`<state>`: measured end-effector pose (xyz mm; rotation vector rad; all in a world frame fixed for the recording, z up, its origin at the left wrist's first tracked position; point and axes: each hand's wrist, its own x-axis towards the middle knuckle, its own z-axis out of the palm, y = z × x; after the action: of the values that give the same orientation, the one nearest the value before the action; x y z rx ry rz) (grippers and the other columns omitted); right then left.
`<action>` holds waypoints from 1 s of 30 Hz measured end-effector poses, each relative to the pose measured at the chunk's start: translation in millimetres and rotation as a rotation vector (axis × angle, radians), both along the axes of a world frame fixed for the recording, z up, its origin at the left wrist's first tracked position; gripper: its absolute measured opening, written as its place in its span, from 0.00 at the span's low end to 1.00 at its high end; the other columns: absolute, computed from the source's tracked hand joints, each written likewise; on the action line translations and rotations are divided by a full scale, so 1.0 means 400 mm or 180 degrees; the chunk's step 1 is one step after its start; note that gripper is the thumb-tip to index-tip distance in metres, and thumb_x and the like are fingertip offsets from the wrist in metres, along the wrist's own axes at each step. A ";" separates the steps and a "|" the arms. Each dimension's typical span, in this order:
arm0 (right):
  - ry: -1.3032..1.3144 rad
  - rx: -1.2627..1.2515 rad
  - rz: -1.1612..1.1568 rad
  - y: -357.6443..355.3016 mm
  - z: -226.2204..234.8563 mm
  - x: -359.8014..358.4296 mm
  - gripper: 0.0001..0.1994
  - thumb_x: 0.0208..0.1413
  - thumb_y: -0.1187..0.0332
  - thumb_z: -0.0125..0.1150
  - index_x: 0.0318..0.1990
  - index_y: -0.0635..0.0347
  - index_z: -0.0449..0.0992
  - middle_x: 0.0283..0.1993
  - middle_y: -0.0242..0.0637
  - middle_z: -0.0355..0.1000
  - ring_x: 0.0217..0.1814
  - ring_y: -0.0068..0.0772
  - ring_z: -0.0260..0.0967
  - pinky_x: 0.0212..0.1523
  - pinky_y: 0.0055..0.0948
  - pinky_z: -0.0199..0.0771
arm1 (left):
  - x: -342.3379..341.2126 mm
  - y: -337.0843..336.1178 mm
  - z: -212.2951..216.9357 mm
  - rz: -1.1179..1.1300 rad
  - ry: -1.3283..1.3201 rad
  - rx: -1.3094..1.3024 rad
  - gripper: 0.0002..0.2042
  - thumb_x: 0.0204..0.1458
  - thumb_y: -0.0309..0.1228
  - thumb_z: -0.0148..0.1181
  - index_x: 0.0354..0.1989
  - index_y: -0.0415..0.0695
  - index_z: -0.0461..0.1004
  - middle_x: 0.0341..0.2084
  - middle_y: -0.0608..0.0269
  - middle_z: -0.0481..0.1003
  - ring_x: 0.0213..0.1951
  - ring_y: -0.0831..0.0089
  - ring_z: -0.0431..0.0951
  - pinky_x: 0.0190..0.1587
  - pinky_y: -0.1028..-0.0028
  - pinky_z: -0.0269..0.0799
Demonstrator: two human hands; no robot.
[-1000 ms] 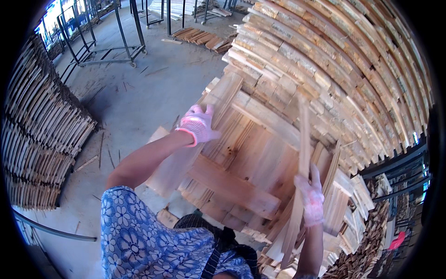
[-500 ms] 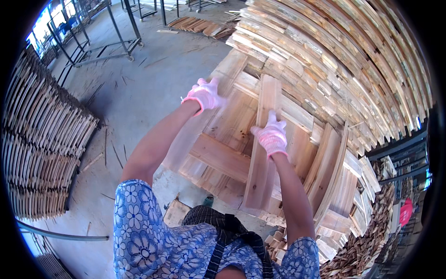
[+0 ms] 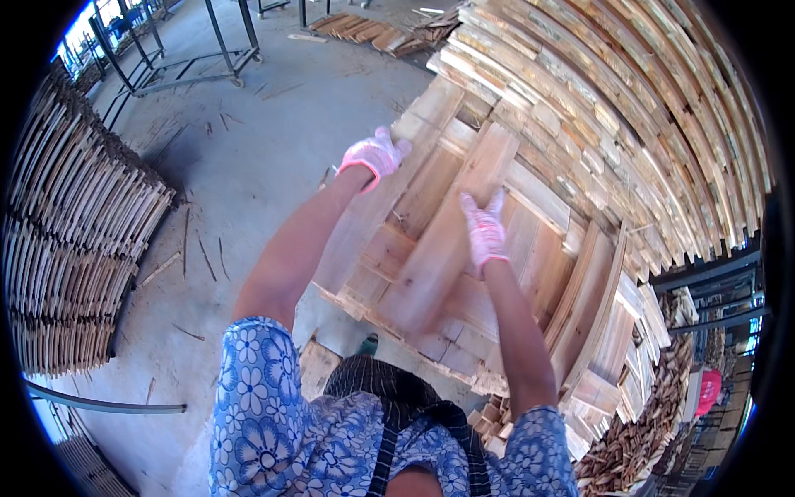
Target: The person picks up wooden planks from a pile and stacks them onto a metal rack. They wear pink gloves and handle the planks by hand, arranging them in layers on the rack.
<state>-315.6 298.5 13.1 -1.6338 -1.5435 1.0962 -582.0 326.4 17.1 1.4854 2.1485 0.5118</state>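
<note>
Both my hands wear white-and-pink knit gloves. My left hand (image 3: 374, 157) is closed on the outer edge of a long, pale wooden board (image 3: 362, 217) at the left side of a low stack. My right hand (image 3: 485, 230) grips the right edge of a second wooden board (image 3: 468, 199), its thumb on top and part of its fingers hidden. That board lies slanted over other planks, its near end smeared by motion. Beneath and between the two are shorter wooden pieces (image 3: 426, 189) of the stack.
A tall stack of layered planks (image 3: 580, 124) rises behind, at the right. Stacked slats (image 3: 74, 240) stand at the far left. A metal rack on wheels (image 3: 186, 79) and loose boards (image 3: 356, 31) are farther off. Wood scraps (image 3: 633, 447) heap at the lower right.
The board under my right hand has slanted, its near end swinging left toward the left board. My left hand has closed more around its board's edge.
</note>
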 end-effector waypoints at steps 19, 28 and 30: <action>-0.1183 0.0210 0.0818 0.084 -0.068 -0.157 0.42 0.64 0.43 0.51 0.79 0.52 0.45 0.76 0.72 0.48 0.74 0.68 0.58 0.71 0.52 0.62 | -0.029 0.057 -0.157 -0.0566 0.0706 0.0369 0.24 0.67 0.52 0.42 0.61 0.50 0.68 0.54 0.37 0.73 0.55 0.42 0.77 0.57 0.50 0.73; -0.3902 0.2064 -0.0785 0.007 0.114 0.612 0.37 0.53 0.51 0.66 0.70 0.52 0.64 0.65 0.54 0.70 0.68 0.53 0.67 0.62 0.48 0.73 | 0.010 -0.005 0.002 0.0084 0.0554 0.0176 0.41 0.61 0.63 0.45 0.68 0.36 0.60 0.55 0.35 0.76 0.59 0.43 0.76 0.62 0.54 0.69; -0.2968 0.0027 -0.1149 -0.100 0.224 0.728 0.40 0.55 0.50 0.65 0.73 0.55 0.61 0.69 0.58 0.67 0.71 0.53 0.65 0.67 0.43 0.69 | 0.000 -0.014 0.012 0.0158 0.0460 0.0035 0.40 0.62 0.62 0.47 0.68 0.37 0.60 0.59 0.37 0.74 0.61 0.43 0.74 0.63 0.53 0.69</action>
<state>-24.2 258.4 102.6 -2.4702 -1.6341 0.0923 -582.1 320.6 21.9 1.5201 2.3017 0.4465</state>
